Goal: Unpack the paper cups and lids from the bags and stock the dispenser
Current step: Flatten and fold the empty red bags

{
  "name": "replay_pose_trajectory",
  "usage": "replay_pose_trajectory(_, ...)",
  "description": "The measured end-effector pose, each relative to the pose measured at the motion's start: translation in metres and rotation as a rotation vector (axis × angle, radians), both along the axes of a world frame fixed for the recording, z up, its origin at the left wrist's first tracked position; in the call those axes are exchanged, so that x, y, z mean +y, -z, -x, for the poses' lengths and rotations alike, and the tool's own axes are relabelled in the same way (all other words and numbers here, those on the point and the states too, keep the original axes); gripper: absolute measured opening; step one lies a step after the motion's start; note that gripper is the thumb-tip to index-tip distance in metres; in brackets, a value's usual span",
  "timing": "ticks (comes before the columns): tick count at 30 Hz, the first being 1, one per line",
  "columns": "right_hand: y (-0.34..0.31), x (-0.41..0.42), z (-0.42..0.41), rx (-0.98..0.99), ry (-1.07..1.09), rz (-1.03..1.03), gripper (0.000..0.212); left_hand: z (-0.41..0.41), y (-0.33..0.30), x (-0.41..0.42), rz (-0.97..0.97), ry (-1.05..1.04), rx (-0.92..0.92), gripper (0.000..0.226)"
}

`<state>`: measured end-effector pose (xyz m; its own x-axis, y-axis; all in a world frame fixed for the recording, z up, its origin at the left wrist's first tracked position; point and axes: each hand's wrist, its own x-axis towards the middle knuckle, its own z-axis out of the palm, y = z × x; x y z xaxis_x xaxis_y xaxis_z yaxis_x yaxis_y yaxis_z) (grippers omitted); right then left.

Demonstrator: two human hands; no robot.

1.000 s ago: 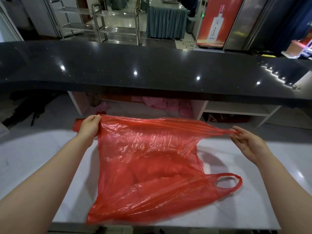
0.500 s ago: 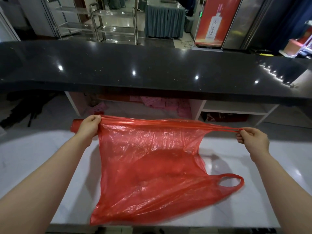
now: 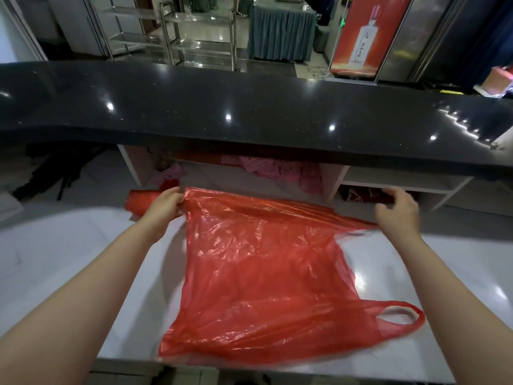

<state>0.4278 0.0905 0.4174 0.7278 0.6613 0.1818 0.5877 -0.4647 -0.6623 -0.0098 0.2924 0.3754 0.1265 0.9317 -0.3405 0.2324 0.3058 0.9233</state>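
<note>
A thin red plastic bag (image 3: 266,276) lies spread and flat on the white counter (image 3: 83,245). My left hand (image 3: 166,205) grips its far left corner, and a rolled red end (image 3: 140,200) sticks out beyond the fingers. My right hand (image 3: 397,213) hovers at the far right with fingers loosely spread. The bag's stretched upper handle (image 3: 358,222) ends just beside the heel of that hand and looks slack. The bag's other handle loop (image 3: 399,319) rests on the counter near the front right. No cups, lids or dispenser are in view.
A raised black stone ledge (image 3: 249,115) runs across behind the white counter. Under it are white shelf compartments (image 3: 399,182) with pink papers (image 3: 277,169) and a dark red item. Metal racks and a red poster stand beyond. The counter's front edge is near my body.
My right hand has let go of the upper handle and lifted slightly with fingers spread. The bag's top edge has slackened and sagged. My left hand keeps its grip.
</note>
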Motion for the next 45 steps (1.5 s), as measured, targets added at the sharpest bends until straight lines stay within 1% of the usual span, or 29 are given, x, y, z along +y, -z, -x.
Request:
replay_pose_trajectory(2, -0.001, 0.021, 0.021, -0.035, -0.135, 0.005, 0.044, 0.005, 0.001, -0.006, -0.041, 0.028, 0.149, 0.058)
replay_pose_trajectory(4, 0.0, 0.043, 0.048, -0.065, -0.27, 0.035, 0.041, 0.009, 0.003, -0.017, -0.103, 0.069, 0.202, 0.057)
replay_pose_trajectory(6, 0.003, 0.063, 0.075, -0.085, -0.393, 0.07, 0.039, 0.015, 0.004, -0.031, -0.14, 0.078, 0.192, 0.051)
replay_pose_trajectory(9, 0.009, 0.091, 0.116, -0.072, -0.555, 0.137, 0.037, 0.031, 0.011, -0.053, -0.148, 0.075, 0.209, 0.044)
replay_pose_trajectory(13, 0.017, 0.124, 0.168, -0.037, -0.729, 0.233, 0.036, 0.058, 0.025, -0.087, -0.087, 0.091, 0.284, 0.022)
replay_pose_trajectory(16, 0.023, 0.145, 0.205, -0.018, -0.808, 0.314, 0.034, 0.069, 0.028, -0.117, -0.051, 0.114, 0.308, 0.013)
replay_pose_trajectory(20, 0.03, 0.171, 0.243, -0.02, -0.861, 0.376, 0.033, 0.078, 0.029, -0.148, 0.036, 0.254, 0.367, 0.015)
replay_pose_trajectory(23, 0.036, 0.189, 0.264, -0.037, -0.892, 0.42, 0.039, 0.084, 0.031, -0.163, 0.082, 0.362, 0.435, 0.025)
replay_pose_trajectory(27, 0.047, 0.212, 0.284, -0.045, -0.913, 0.492, 0.046, 0.09, 0.038, -0.181, 0.114, 0.48, 0.601, 0.04)
replay_pose_trajectory(29, 0.052, 0.219, 0.288, -0.055, -0.905, 0.52, 0.048, 0.09, 0.04, -0.189, 0.143, 0.504, 0.61, 0.042)
replay_pose_trajectory(32, 0.06, 0.226, 0.294, -0.04, -0.912, 0.542, 0.049, 0.092, 0.043, -0.202, 0.166, 0.477, 0.568, 0.036)
replay_pose_trajectory(36, 0.073, 0.232, 0.297, 0.007, -0.911, 0.524, 0.048, 0.098, 0.048, -0.211, 0.128, 0.38, 0.525, 0.019)
replay_pose_trajectory(37, 0.075, 0.232, 0.297, 0.014, -0.909, 0.514, 0.049, 0.1, 0.049, -0.213, 0.116, 0.353, 0.513, 0.018)
replay_pose_trajectory(40, 0.08, 0.233, 0.3, 0.049, -0.92, 0.471, 0.049, 0.102, 0.049, -0.22, 0.089, 0.279, 0.473, 0.022)
replay_pose_trajectory(43, 0.082, 0.237, 0.302, 0.041, -0.924, 0.43, 0.038, 0.101, 0.049, -0.227, 0.083, 0.219, 0.486, 0.036)
replay_pose_trajectory(45, 0.082, 0.241, 0.301, 0.035, -0.919, 0.406, 0.032, 0.099, 0.049, -0.232, 0.087, 0.251, 0.524, 0.041)
